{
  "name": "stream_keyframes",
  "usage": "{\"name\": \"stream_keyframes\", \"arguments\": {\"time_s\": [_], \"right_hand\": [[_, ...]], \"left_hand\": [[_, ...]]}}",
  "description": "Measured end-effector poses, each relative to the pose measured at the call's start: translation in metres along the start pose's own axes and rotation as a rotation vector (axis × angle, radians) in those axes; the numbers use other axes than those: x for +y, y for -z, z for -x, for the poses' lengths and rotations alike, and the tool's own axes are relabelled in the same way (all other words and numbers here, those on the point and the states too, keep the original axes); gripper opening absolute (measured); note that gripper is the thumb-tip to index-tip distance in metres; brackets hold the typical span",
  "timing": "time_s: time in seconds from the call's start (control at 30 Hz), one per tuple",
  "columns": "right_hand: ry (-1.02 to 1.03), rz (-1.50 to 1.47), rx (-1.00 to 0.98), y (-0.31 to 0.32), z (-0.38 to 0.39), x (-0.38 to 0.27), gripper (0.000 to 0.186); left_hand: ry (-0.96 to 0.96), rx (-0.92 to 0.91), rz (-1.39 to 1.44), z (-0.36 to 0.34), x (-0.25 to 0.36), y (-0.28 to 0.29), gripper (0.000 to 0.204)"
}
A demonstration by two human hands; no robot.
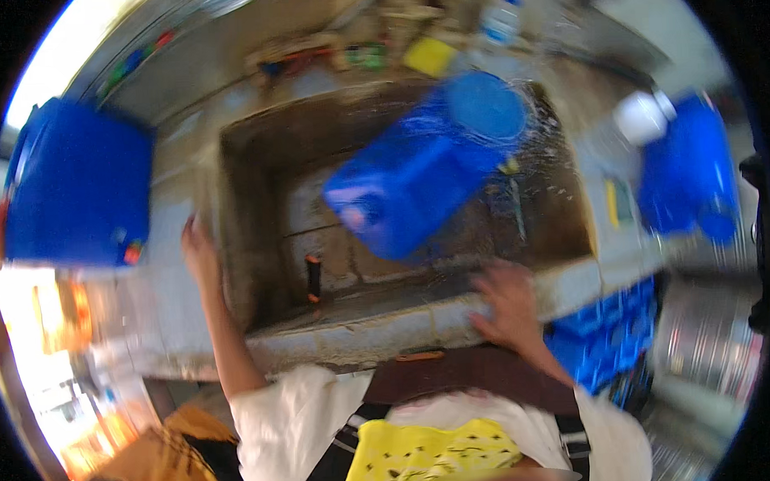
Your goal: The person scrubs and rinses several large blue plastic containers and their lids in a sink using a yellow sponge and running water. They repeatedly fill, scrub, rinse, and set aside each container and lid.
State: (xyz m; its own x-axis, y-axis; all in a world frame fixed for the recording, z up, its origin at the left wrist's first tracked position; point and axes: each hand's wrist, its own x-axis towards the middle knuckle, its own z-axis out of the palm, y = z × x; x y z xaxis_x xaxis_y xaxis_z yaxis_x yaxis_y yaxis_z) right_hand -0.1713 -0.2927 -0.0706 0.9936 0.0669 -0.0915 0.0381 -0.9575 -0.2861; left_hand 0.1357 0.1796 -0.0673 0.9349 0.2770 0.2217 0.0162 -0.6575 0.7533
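Observation:
A blue plastic jerrycan [408,184] lies tilted in the stone sink [256,194], one end toward the far right. Against its far end sits a round, lighter blue shape [486,105], perhaps a bowl or basin, with water splashing around it. My left hand [201,254] is over the ledge left of the sink, fingers stretched out and blurred, nothing in it. My right hand [504,302] rests at the sink's front rim with fingers spread, apart from the jerrycan. A black-and-orange handled tool [314,278] stands in the sink's front left part.
A big blue container [82,183] stands left on the ledge. To the right are another blue jerrycan [690,175] and a sponge [619,202]. Behind the sink are a yellow sponge [430,56] and a clear bottle [501,21]. A blue crate [600,335] sits below right.

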Motion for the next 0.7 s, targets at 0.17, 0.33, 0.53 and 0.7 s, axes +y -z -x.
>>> {"name": "stream_keyframes", "arguments": {"time_s": [0.17, 0.33, 0.53, 0.7], "right_hand": [[0.121, 0.132, 0.206, -0.004, -0.121, -0.012, 0.018], [-0.396, 0.174, 0.871, 0.062, -0.084, 0.136, 0.016], [-0.947, 0.307, 0.658, 0.066, -0.030, 0.239, 0.048], [-0.590, 0.109, 0.738, 0.046, -0.025, 0.234, 0.048]], "left_hand": [[-0.237, 0.025, 0.082, 0.099, 0.071, -0.030, 0.031], [-0.312, -0.357, 0.602, 0.172, 0.215, -0.098, 0.025], [-0.752, -0.060, -0.518, 0.142, 0.305, -0.165, 0.040], [-0.877, -0.420, -0.553, 0.111, 0.282, -0.136, 0.039]]}}
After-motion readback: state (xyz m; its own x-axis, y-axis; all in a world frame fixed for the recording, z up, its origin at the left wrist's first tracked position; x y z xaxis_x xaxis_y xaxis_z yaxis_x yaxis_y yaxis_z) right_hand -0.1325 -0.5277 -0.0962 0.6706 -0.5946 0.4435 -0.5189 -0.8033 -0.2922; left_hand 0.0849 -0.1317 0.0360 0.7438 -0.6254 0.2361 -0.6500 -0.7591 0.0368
